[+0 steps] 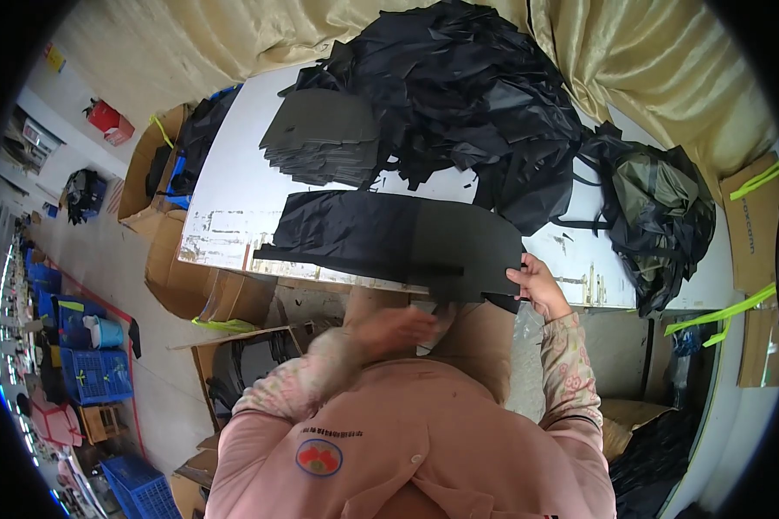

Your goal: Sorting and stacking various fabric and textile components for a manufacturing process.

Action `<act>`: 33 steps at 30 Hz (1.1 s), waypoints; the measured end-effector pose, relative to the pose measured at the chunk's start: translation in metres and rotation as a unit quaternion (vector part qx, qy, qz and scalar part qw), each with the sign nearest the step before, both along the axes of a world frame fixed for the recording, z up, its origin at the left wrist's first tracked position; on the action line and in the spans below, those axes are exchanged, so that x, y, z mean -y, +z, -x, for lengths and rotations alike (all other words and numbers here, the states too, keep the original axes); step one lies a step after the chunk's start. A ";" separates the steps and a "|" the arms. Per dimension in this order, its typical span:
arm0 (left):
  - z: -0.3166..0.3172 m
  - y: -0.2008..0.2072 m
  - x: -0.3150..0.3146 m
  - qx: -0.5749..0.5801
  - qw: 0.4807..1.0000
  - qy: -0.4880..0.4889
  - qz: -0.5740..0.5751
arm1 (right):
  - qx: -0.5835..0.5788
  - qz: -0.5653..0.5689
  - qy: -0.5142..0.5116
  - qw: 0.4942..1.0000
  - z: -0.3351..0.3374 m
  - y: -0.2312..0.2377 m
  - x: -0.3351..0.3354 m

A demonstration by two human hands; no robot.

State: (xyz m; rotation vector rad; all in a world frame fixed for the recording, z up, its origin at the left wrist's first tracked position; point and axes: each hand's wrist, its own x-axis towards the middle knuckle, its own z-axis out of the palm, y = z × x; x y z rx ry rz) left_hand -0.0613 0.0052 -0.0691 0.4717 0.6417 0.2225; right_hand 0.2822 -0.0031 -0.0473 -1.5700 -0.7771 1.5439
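A black fabric piece (346,229) lies across the near edge of the white table, with a stiff dark grey panel (472,246) at its right end. My right hand (537,285) pinches the panel's right edge, thumb on top. Smeared by motion, my left hand (398,329) is just below the table edge, near the fabric's lower border; its fingers are too blurred to read. A dark blurred strip shows beside it at the panel's lower edge. Behind the fabric stands a stack of dark grey panels (325,130).
A big heap of black fabric (467,78) covers the back of the white table (225,203), with another black bundle (658,208) at its right end. Cardboard boxes (182,268) stand left of the table. Blue crates (95,376) are farther left on the floor. Gold curtains (640,52) hang behind.
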 end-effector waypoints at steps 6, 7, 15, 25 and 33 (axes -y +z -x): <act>-0.080 0.002 -0.003 0.151 0.947 0.216 0.184 | -0.058 -0.006 0.000 0.998 0.007 0.008 0.004; -0.084 0.007 -0.007 0.191 0.929 0.257 0.185 | -0.032 -0.016 -0.004 0.999 0.009 0.005 0.005; -0.087 -0.015 -0.010 0.100 0.943 0.263 0.177 | 0.109 -0.073 0.010 0.991 0.024 0.005 0.009; -0.091 -0.016 -0.011 0.098 0.936 0.294 0.164 | 0.408 -0.169 0.048 0.896 0.038 0.018 0.006; -0.039 -0.026 -0.008 0.081 0.970 -0.192 0.121 | 0.377 -0.086 0.044 0.921 0.002 0.009 0.001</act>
